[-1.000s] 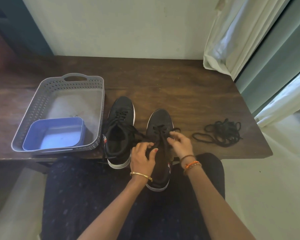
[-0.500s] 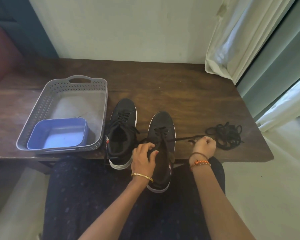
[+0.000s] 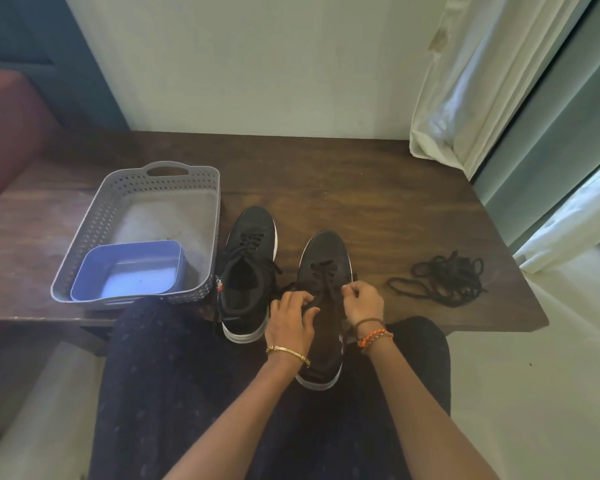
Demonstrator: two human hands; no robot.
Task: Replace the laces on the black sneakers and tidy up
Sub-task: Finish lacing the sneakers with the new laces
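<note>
Black lace [image 3: 329,289] slack is taken up: half a second ago the right hand [image 3: 362,303] was out near the loose lace pile [image 3: 444,277] at the table's [image 3: 361,188] right edge, now it's back on the right sneaker [image 3: 323,306], which overhangs the table's near edge onto the lap. One eyelet row done, I judge, next one coming. Both grips narrow: left hand [image 3: 291,322] and right each pinch lace, fingers curled. Left sneaker [image 3: 248,271] stands laced beside the basket [image 3: 205,178].
</note>
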